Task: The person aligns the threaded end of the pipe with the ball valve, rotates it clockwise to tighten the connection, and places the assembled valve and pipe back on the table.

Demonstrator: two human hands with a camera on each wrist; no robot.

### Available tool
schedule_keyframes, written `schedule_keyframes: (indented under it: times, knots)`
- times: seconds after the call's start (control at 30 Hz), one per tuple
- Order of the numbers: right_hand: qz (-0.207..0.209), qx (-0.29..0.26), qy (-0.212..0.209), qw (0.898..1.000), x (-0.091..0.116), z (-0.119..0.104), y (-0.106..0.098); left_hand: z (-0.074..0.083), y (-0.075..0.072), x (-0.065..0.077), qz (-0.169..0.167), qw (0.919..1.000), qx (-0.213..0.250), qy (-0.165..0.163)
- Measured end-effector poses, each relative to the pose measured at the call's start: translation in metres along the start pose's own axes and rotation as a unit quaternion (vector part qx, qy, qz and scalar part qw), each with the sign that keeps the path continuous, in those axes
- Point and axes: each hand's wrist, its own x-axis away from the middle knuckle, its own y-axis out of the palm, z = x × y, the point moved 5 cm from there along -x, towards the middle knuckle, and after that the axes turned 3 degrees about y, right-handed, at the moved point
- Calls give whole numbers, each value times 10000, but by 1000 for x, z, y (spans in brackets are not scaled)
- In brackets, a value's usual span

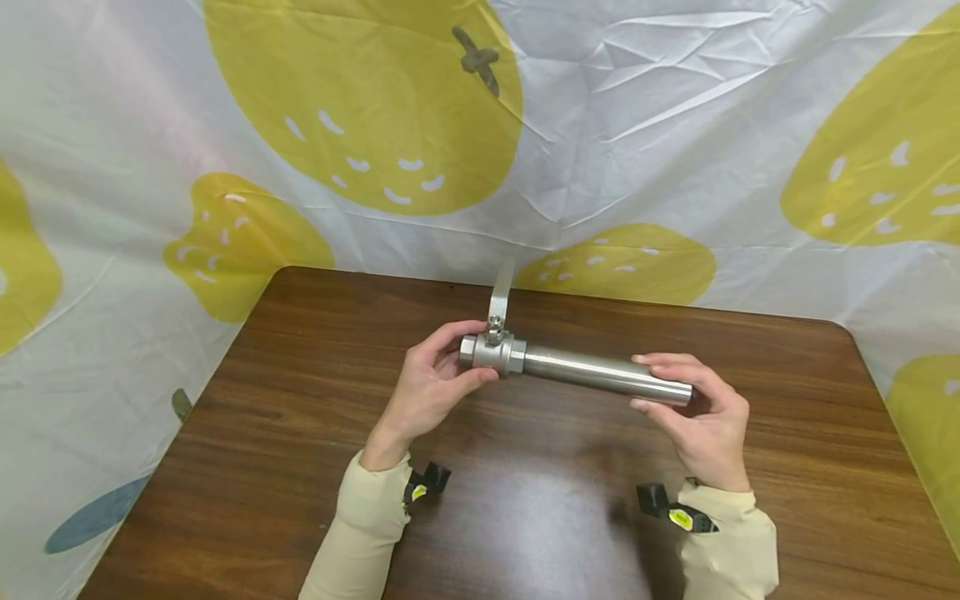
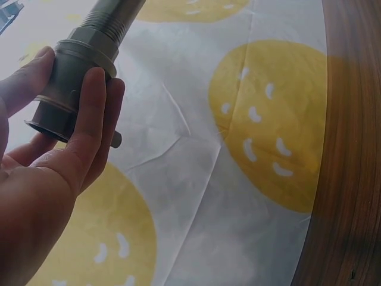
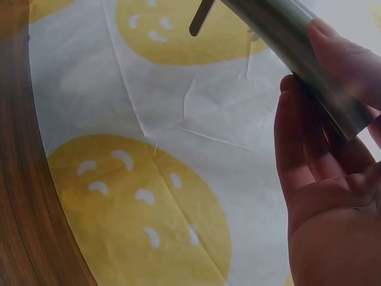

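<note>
Left grip (image 1: 423, 387) pinches the valve (image 1: 491, 354), right grip (image 1: 708, 421) pinches the attached steel pipe (image 1: 588, 372) near its free end, lever (image 1: 502, 292) jutting, over the bench (image 1: 255, 433)!

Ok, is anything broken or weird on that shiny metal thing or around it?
Nothing looks broken or spilled. Two small oddities: screw threads show between the valve and the pipe, so it may not be fully screwed in, and the cloth behind is wrinkled.

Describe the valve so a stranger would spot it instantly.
Start at the brown wooden table, then find the left hand over it. It holds the squat metal valve, which, unlike the long smooth pipe extending from it, has a flat lever.
</note>
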Motion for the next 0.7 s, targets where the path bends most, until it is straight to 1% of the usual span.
schedule_keyframes:
  times: [0.3,0.7]
  knots:
    - [11,133,83,9999,0,1,1,-1,0,1,-48,9998,62,-171]
    - [27,376,399,9985,2,6,-4,-3,2,1,-216,9995,-19,-216]
